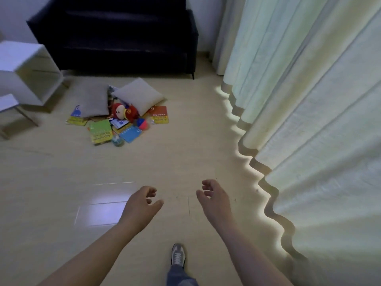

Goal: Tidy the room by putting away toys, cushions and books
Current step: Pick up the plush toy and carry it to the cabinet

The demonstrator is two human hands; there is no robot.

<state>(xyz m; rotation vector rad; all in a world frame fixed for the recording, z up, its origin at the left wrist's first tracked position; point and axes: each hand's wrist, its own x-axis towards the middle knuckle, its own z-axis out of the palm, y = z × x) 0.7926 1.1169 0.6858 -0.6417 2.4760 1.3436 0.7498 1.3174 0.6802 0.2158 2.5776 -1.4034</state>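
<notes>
Toy pile (121, 118) mid-floor; hands (142, 205) empty, well apart.

The person's left hand (142, 205) and right hand (214, 201) are bare, as are the left forearm (92, 248) and right forearm (247, 250) down to the near edge, while between them one leg in blue denim jeans (179, 275) ends in a grey lace-up sneaker (177, 255) with pale laces.

Well beyond the fingers (152, 191), the pale floor (61, 172) is covered by a heap: two grey cushions (140, 96), scattered picture books (101, 132), a red plush toy (123, 113).
</notes>
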